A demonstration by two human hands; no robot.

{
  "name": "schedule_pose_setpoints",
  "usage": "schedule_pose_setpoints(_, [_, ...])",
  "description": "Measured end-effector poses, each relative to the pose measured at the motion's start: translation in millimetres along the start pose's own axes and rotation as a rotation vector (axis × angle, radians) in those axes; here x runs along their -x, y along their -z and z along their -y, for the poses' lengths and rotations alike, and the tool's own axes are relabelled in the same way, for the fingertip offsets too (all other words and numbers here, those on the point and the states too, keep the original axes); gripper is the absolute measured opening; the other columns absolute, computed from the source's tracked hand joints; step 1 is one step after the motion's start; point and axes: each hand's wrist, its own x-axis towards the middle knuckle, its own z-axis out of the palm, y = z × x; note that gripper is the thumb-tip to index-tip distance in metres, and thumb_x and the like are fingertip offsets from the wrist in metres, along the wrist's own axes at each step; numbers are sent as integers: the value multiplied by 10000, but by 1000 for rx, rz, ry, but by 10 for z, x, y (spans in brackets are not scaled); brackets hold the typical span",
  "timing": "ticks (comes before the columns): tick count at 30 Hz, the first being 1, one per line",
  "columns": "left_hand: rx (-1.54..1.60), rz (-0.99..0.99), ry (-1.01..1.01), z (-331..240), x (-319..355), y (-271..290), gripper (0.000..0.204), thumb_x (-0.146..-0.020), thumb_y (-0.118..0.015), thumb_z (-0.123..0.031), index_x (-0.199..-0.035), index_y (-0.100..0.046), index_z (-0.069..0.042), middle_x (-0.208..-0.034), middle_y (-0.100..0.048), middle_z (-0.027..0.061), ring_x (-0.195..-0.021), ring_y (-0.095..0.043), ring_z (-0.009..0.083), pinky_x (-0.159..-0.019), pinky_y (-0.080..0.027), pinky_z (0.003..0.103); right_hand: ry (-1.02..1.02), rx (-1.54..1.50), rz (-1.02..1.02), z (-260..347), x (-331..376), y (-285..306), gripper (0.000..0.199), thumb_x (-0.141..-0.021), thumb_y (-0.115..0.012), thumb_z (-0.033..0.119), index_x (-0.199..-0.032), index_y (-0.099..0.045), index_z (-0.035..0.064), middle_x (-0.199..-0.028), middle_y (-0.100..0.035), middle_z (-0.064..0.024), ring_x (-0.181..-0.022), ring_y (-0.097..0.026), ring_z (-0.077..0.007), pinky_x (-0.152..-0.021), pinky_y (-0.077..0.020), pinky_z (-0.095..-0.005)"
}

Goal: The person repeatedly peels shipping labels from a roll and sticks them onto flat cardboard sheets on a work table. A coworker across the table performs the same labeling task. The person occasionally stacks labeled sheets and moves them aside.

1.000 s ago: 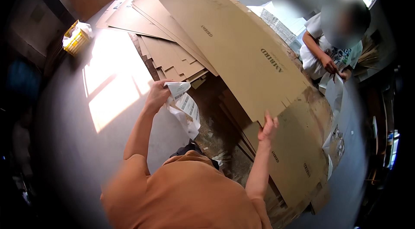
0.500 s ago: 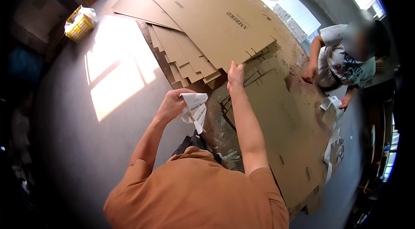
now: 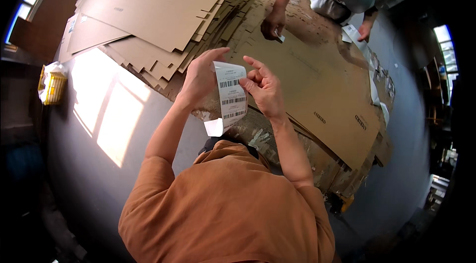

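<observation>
A white strip of barcode labels (image 3: 231, 95) hangs in front of me, its lower end folded over. My left hand (image 3: 201, 78) is closed on its upper left edge, with the fingers partly behind it. My right hand (image 3: 265, 87) pinches the strip's right edge with the thumb in front; its index finger points up, away from the paper. Beyond my hands lies a stack of flat brown cardboard sheets (image 3: 158, 7) with notched edges. On the right another flat cardboard sheet (image 3: 317, 84) rests on a lower pile.
A co-worker's hand (image 3: 274, 24) holds a small white piece over the right-hand sheet; their other hand (image 3: 365, 31) holds a long white label strip (image 3: 373, 77) trailing along the pile's edge. A yellow basket (image 3: 53, 87) with a white bag stands on the floor at left.
My right hand has left the cardboard stack's corner and come to the label strip. The strip now hangs unfolded, facing me. The co-worker's hand has reached over the right-hand sheet. The view has turned rightward.
</observation>
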Motion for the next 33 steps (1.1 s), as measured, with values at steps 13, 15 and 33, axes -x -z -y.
schedule_pose_setpoints(13, [138,382,175,-43,-365,-987,159,-712,-707,-86,-839,-673,4,-694,-657,103,-654,-621,127,-593,-487,272,45,404,-309,-187,191,818,172,-809,-637,7,-978,-606,0,-869,-630,-67,-791,-626,-150,-712,-524,-275])
schedule_pose_setpoints(15, [38,381,198,5,-448,-1111,196,-702,-702,-146,-813,-674,14,-675,-649,154,-643,-642,199,-605,-488,320,134,558,-371,-219,110,928,98,-788,-652,18,-883,-628,17,-819,-609,-57,-761,-626,-173,-684,-514,-290])
schedule_pose_setpoints(33, [81,351,368,1360,-629,-1891,266,-799,-637,-250,-936,-672,-24,-839,-653,189,-776,-640,348,-661,-485,366,-389,394,-682,-1856,-1589,2226,192,-773,-674,155,-833,-676,-27,-679,-649,-82,-613,-595,-143,-591,-464,-291])
